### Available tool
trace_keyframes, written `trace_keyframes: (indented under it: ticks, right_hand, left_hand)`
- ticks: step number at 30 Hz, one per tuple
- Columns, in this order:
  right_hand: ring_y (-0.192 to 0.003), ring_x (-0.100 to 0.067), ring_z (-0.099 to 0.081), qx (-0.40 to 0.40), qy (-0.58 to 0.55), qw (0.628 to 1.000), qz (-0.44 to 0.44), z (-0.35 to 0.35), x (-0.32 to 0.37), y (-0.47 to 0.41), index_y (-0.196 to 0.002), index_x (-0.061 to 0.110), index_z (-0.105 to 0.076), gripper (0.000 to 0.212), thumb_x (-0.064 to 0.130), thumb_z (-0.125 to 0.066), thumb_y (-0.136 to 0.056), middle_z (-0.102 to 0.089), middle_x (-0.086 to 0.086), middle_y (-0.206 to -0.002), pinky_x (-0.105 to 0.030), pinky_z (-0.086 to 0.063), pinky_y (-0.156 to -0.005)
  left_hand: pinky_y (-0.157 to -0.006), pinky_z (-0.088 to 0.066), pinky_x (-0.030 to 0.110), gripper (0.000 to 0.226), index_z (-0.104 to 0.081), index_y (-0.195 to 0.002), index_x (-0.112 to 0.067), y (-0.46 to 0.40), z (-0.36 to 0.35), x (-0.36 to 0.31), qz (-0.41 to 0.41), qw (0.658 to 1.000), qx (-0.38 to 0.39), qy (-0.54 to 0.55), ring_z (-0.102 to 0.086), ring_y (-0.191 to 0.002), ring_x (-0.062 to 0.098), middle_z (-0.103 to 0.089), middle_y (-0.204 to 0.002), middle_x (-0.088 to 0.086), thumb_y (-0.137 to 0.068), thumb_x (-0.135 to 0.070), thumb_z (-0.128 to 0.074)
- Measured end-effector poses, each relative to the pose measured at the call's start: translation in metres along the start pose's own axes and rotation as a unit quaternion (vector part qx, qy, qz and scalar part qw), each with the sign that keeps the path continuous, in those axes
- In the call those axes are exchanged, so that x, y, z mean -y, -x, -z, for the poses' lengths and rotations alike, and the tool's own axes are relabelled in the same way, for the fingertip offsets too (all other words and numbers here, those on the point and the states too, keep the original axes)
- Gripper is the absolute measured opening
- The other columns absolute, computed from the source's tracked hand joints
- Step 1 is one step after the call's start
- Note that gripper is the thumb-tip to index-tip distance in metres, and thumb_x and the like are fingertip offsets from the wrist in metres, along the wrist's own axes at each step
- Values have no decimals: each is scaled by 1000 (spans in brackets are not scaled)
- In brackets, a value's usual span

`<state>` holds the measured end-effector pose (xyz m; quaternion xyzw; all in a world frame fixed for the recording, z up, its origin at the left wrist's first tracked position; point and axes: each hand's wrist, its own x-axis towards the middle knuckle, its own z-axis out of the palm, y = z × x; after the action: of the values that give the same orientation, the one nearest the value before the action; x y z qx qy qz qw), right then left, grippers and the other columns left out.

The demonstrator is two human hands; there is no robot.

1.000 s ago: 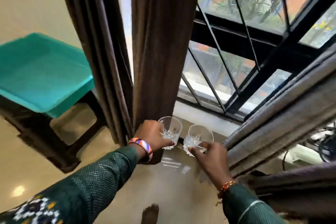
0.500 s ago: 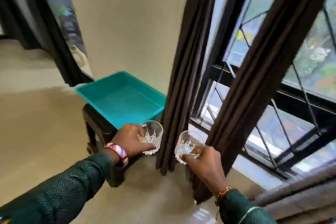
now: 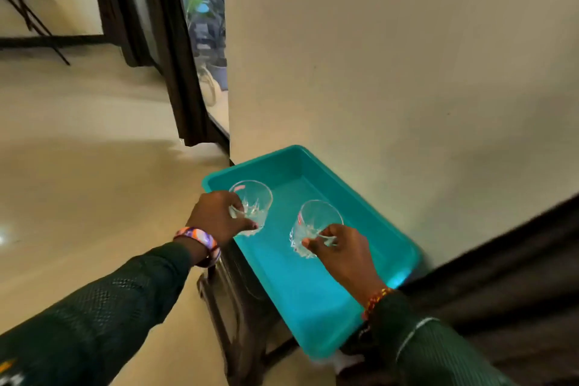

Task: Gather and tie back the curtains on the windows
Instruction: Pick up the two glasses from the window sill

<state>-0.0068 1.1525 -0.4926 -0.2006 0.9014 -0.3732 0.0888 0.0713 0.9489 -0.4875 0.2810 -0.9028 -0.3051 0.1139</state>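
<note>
Holding two cut-glass tumblers over a teal tray (image 3: 388, 238), the person stands beside a plain wall with both arms extended.

Grip state: the left hand (image 3: 216, 216) grasps the left tumbler (image 3: 253, 207) by its lower body, fingers curled round the glass. The right hand (image 3: 341, 251) pinches the right tumbler (image 3: 313, 226) near its base with fingertips and thumb. Neither hand is released.

Task progress: judged from this view, the curtain work is not under way. Both hands are occupied with glassware, so no gathering or tying can begin until the tumblers are set down. A dark curtain (image 3: 501, 263) hangs at the lower right edge, just beside the tray's near corner; no tie-back is visible on it, though only a blurred portion shows. A second dark drape (image 3: 175, 50) hangs at the doorway further back, well apart from the hands. Whether either is already gathered cannot be told. All tying appears to remain.

Containers: the tray rests on a dark stool (image 3: 238, 301) against the wall. Its floor shows nothing beneath the two tumblers. Both tumblers appear empty; whether their bases touch the tray floor cannot be told.
</note>
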Motion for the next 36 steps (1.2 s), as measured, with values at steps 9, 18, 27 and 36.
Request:
trace_keyframes:
  ticks: [9,18,27,36]
  right_hand:
    - [-111,-34,-56,98,65,993,29,-107,-9,-144,-105,-9,-62,27,14,-50,-95,-64,-23,-111,-30,-36,-83]
    - [-106,-26,-59,86,1,996,10,-156,-15,-199,-98,-4,-69,21,11,-67,-84,-67,-19,-107,-15,-28,-63]
    - [-103,-25,-61,91,-36,995,-10,-182,-1,-222,-97,-3,-69,18,11,-65,-86,-69,-16,-106,-17,-34,-74]
    - [-108,-27,-58,104,-34,994,-30,-195,-6,-234,-102,-2,-67,18,8,-58,-90,-66,-17,-111,-22,-37,-83]
  left_hand:
    - [-100,-34,23,27,-71,-92,1,-95,-61,59,8,1000,-26,5,-47,-120,30,-30,-143,14,-76,-20,-75]
    - [-99,-29,40,34,-71,-105,-22,-126,-90,86,42,979,-76,-186,-34,-123,29,-47,-139,0,-79,-44,-67]
    - [-87,-30,39,34,-68,-108,-23,-139,-100,91,83,964,-66,-243,-36,-113,28,-55,-125,-4,-84,-45,-60]
    - [-88,-26,41,30,-65,-111,-20,-137,-106,97,88,957,-26,-276,-30,-117,28,-51,-134,-10,-87,-34,-53]
